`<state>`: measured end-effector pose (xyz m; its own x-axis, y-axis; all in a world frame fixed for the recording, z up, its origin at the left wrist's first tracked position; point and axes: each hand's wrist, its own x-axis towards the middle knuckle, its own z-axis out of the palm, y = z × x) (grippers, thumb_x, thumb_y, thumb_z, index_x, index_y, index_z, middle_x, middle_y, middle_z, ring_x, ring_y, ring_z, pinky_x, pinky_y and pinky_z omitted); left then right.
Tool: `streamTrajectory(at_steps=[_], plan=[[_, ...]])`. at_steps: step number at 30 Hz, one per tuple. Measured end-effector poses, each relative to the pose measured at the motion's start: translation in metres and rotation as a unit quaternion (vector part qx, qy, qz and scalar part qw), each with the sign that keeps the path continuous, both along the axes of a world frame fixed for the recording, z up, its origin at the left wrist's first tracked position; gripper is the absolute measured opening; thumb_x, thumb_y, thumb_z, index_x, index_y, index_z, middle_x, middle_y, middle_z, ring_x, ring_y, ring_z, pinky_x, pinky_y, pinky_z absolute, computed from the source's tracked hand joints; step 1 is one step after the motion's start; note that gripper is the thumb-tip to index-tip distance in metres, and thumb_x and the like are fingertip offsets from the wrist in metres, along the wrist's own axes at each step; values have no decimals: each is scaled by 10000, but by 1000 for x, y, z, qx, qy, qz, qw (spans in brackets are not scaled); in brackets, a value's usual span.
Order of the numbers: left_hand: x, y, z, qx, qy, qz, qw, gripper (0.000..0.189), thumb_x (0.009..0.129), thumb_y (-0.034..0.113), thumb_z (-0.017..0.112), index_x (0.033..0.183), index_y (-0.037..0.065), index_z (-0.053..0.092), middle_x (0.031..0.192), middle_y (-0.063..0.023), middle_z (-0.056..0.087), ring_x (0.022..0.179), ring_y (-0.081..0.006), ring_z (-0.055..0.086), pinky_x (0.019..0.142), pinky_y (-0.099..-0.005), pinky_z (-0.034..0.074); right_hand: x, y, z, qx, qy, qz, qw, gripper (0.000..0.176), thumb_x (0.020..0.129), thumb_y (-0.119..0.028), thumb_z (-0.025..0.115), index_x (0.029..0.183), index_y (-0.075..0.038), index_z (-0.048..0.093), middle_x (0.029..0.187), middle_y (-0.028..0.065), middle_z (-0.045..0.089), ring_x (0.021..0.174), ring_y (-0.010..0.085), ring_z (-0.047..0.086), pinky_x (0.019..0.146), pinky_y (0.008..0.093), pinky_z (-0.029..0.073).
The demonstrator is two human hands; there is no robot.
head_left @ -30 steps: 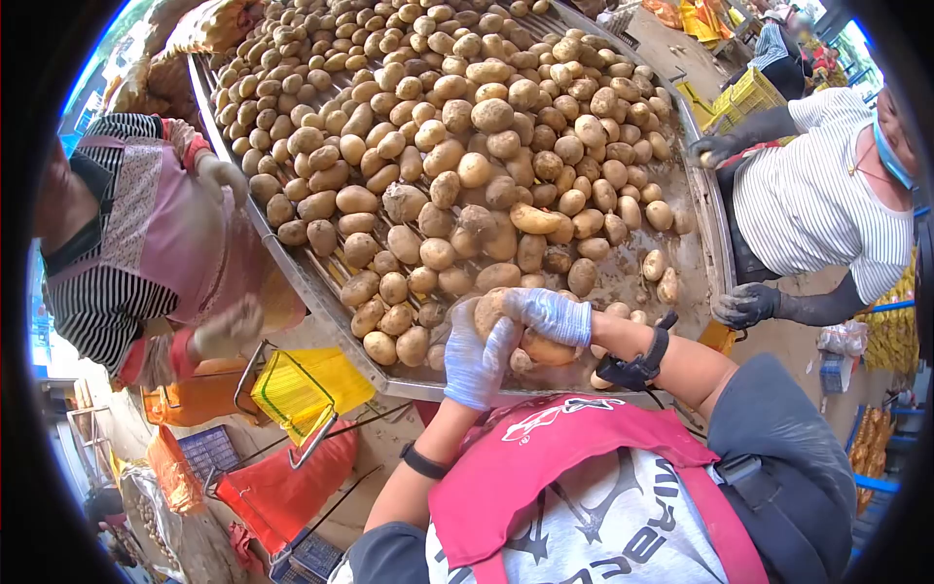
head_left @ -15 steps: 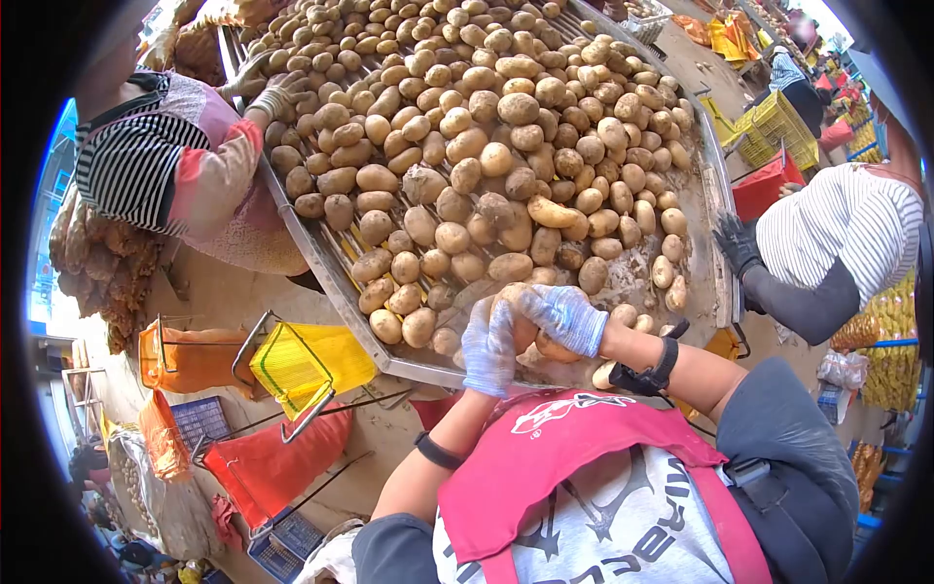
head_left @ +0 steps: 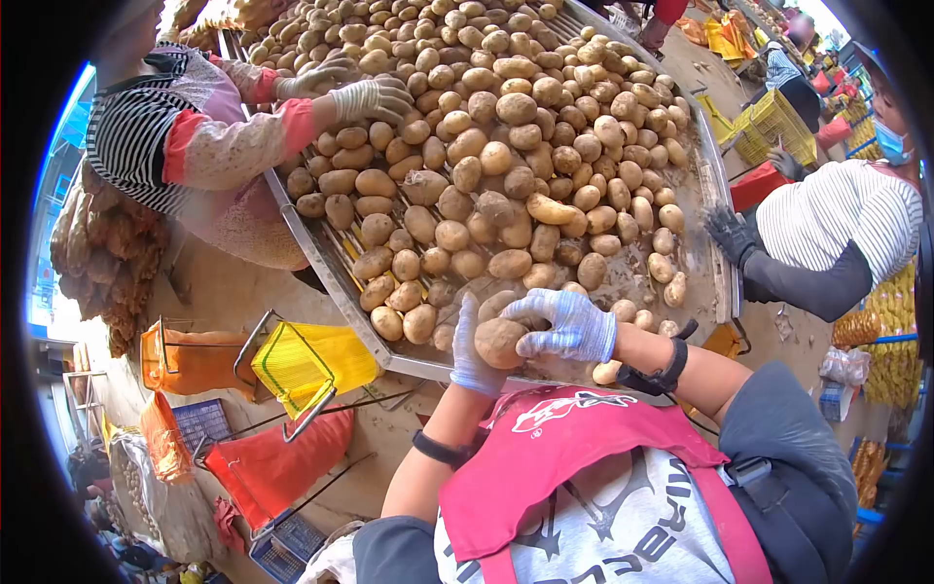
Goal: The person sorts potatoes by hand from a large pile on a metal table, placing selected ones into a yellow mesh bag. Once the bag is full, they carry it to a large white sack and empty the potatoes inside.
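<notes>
Both gloved hands meet just above the near edge of the table (head_left: 336, 282), and between them they hold one potato (head_left: 501, 342). It hangs over the near edge, just in front of the person's red apron (head_left: 545, 457).

The left hand (head_left: 474, 352) stands upright against the potato's left side, its fingers (head_left: 468, 316) pressed together and pointing up, the palm cupping the skin. The right hand (head_left: 572, 327) comes over the top from the right. Its fingers (head_left: 530, 310) are slightly spread and curled down onto the potato.

The heap (head_left: 506, 127) of loose potatoes covers the table from the far end nearly to the near edge, thinning towards the near right corner, where the bare surface is muddy.

At the left edge a person in striped sleeves reaches in with two white gloves (head_left: 370, 97), both lying on the heap. At the right edge another person in a striped shirt rests a dark glove (head_left: 730, 234) by the rim.

Below the near left corner hangs a yellow basket (head_left: 306, 365), with a red sack (head_left: 277, 467) beneath it and an orange bag (head_left: 190, 358) to its left.
</notes>
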<state>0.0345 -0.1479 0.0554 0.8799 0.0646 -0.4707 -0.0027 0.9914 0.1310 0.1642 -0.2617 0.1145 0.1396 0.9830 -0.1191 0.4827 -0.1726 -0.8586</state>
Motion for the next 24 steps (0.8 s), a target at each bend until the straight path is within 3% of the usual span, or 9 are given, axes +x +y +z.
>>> streamTrajectory(at_steps=[4,9,14,15,16,17,19,21,24], plan=[[-10,16,17,1,-107,-90,990,709,889,634,302,1214,23,456,1127,-167,554,976,-306,570,837,-432,487,-15,11,33,-102,-12,37,994,393,839,-324,609,1152,-91,565,1056,145,613,964,287,606,812,360,477],[-8,22,23,17,-84,-94,992,706,898,617,311,1283,36,426,1099,-130,570,917,-241,594,779,-361,513,-10,14,1,-16,166,-96,981,315,913,-236,527,1191,-87,528,1007,131,625,874,246,621,778,345,499],[-22,30,15,130,7,-181,975,556,918,453,460,1295,45,436,1136,-160,585,956,-253,607,785,-354,525,-7,31,-24,-15,495,-422,759,300,929,-258,489,1129,-40,540,913,139,592,733,259,623,647,355,527],[-28,28,21,-6,-45,-242,969,570,910,457,476,1288,32,435,1133,-163,590,903,-233,622,747,-344,534,-10,37,-25,-14,535,-463,706,291,927,-259,488,1088,-29,565,893,141,587,702,267,623,619,360,526],[-30,19,5,-26,-26,-214,976,543,891,440,524,1267,53,458,1113,-133,596,921,-229,617,779,-344,530,-26,41,-65,64,155,-392,905,277,923,-247,498,1088,-33,562,887,130,599,754,258,621,669,349,529],[-34,11,-18,-47,-8,-188,981,519,872,423,571,1245,74,480,1093,-104,602,940,-225,612,812,-345,526,-46,44,-90,128,-258,-246,925,264,920,-234,508,1088,-37,559,881,119,610,805,249,618,719,337,531],[-53,19,-19,-92,11,-118,989,503,899,412,509,1261,65,465,1159,-105,577,1000,-257,596,854,-370,512,-75,58,-66,68,176,-278,942,355,871,-208,584,1184,-47,533,1049,149,584,994,279,579,889,337,471],[-80,33,-11,-97,1,-79,992,545,911,469,453,1283,71,425,1247,-125,516,1108,-285,526,955,-412,437,-94,69,-35,135,18,-131,982,429,838,-260,636,1209,-71,531,1191,164,527,1082,304,544,942,380,436],[-160,82,-44,-55,16,117,991,425,910,444,468,1190,126,502,1074,-106,567,962,-259,557,801,-432,491,-69,86,-34,176,-235,16,956,472,758,-316,649,1161,-91,550,1297,190,443,1128,341,488,949,412,397]])
